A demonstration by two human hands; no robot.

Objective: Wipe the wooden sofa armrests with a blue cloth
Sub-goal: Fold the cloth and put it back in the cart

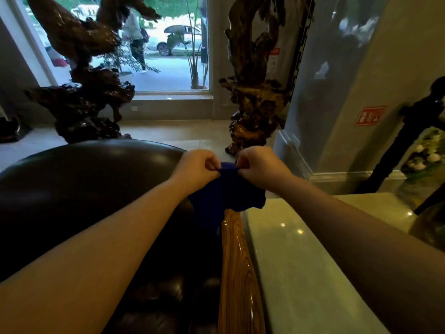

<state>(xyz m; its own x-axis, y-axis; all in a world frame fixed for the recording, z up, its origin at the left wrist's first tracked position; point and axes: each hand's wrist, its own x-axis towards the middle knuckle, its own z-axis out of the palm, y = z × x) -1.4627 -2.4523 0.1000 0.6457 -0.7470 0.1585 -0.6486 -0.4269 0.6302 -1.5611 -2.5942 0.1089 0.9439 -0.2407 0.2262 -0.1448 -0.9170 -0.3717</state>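
Observation:
A blue cloth (226,194) hangs between both hands above the far end of the glossy wooden armrest (237,273). My left hand (198,168) pinches its top edge on the left. My right hand (261,166) pinches the same edge on the right. The two hands are close together, and the cloth drapes down onto the armrest's far tip. The armrest runs from the bottom centre away from me, along the right side of a dark leather sofa (79,189).
A shiny pale stone surface (313,261) lies right of the armrest. Two carved root sculptures (81,100) (255,100) stand on the floor ahead, before a window. A pillar (349,92) rises at the right, with a dark stand (409,141) and flowers beyond it.

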